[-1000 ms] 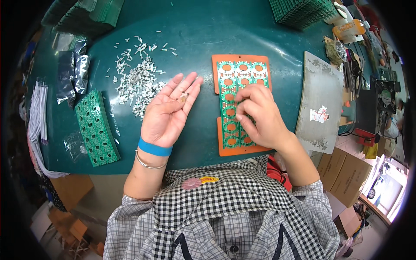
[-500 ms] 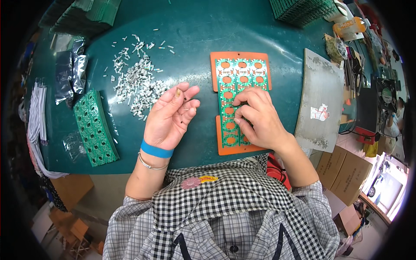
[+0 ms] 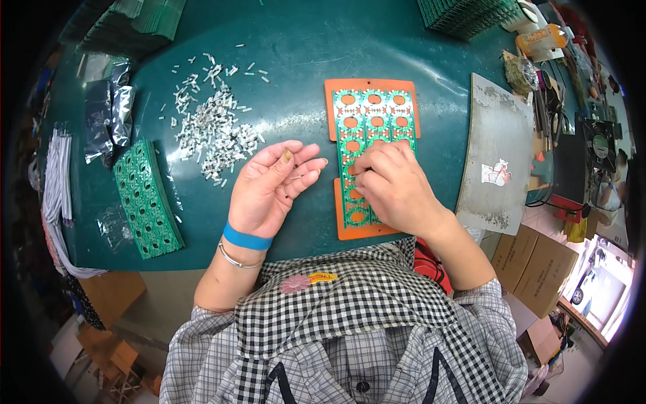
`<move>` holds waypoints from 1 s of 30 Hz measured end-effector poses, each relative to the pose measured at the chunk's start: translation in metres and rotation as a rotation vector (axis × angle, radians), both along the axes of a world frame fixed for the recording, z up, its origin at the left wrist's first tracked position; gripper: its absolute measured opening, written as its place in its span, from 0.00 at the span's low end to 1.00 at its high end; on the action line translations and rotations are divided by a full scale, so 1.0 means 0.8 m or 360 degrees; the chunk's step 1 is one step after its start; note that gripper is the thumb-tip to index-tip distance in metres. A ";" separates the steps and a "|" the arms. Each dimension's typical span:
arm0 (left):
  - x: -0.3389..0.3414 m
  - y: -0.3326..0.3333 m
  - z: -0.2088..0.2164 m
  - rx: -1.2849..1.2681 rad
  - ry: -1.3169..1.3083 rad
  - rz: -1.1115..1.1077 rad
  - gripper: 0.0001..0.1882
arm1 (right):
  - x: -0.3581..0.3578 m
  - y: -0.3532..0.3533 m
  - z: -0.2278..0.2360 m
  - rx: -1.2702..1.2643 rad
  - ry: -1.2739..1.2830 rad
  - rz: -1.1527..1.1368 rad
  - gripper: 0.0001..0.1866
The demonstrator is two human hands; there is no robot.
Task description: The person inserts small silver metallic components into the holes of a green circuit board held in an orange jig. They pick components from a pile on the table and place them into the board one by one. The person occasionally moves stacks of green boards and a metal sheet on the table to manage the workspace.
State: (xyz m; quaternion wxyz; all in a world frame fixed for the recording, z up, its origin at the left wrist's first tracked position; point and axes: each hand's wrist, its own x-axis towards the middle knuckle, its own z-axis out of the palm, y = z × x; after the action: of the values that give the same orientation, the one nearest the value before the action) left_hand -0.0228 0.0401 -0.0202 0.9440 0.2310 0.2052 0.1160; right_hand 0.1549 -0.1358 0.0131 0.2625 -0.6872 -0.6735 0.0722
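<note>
A green circuit-board panel point(image 3: 377, 121) with rows of oval cut-outs lies on an orange fixture plate point(image 3: 338, 209). Over the panel's lower middle is my right hand point(image 3: 397, 185), palm down, its thumb and fingers pinched together. Whatever sits between those fingertips is hidden. My left hand point(image 3: 266, 182) hovers beside the panel's left edge, palm up with fingers curled and thumb bent in. A few tiny dark parts point(image 3: 296, 176) show in the curled fingers, too small to name. Left of that hand lies a loose heap of small whitish strip-like parts point(image 3: 219, 128).
At left lie a stack of green boards point(image 3: 147, 198), silvery-black bags point(image 3: 111, 114) and a bundle of white wires point(image 3: 59, 195). A worn grey sheet point(image 3: 494, 155) is at right. More board stacks point(image 3: 464, 17) stand along the far edge. Cartons point(image 3: 535, 269) sit at lower right.
My left hand has come slightly right and nearer me. My right hand has moved a little left over the panel, its fingers drawn closer together. Panel and fixture appear shifted very slightly left.
</note>
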 end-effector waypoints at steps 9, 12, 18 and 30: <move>0.014 -0.026 0.028 0.0042 0.0074 -0.0005 0.20 | -0.014 0.027 0.025 0.0410 0.0353 -0.0152 0.11; 0.014 -0.030 0.035 0.0122 0.0034 -0.0041 0.22 | -0.025 0.043 0.021 0.0525 0.0336 -0.0205 0.10; 0.016 -0.047 0.044 0.0294 0.0026 0.0025 0.24 | -0.033 0.051 0.019 0.0510 0.0382 -0.0193 0.08; 0.010 -0.046 0.021 0.0646 0.0312 -0.0168 0.09 | -0.023 0.037 0.023 0.0454 0.0447 -0.0208 0.07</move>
State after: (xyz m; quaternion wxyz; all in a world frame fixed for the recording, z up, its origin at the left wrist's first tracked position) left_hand -0.0149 0.0035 -0.0038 0.8584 0.4368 0.2560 0.0824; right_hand 0.1367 -0.1062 0.0318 0.4526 -0.6684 -0.5878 0.0541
